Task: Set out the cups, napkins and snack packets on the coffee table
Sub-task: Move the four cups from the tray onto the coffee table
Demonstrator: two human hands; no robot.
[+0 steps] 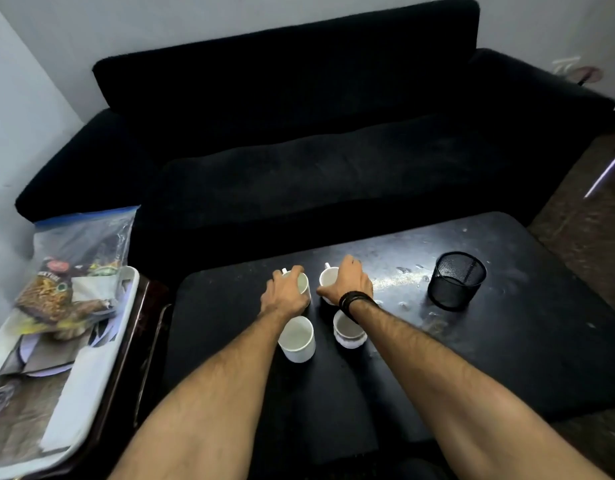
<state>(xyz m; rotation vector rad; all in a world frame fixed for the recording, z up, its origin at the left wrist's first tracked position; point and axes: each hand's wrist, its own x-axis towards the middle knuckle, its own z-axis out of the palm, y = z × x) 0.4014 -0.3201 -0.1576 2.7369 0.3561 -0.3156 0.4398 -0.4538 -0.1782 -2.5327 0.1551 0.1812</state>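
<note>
Glossy white cups (296, 338), scuffed matt coffee table (507, 341)

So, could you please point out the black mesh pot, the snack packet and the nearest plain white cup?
black mesh pot (455, 285), head view, on its mesh side wall.
snack packet (51, 296), head view, on its printed front.
nearest plain white cup (296, 337), head view, on its inside.

Home living room or lounge. Black sofa (288, 140) against a plain pale wall (230, 19). Low black desk (507, 341) just in front of the sofa, four white cups (296, 338) and a black mesh pot (456, 280) on it. Left of the sofa's near corner, a side table (140, 341) with a white tray (81, 386) holding snack packets (53, 292) and a clear bag (88, 233). Dark floor (583, 237) right of the sofa.
</note>
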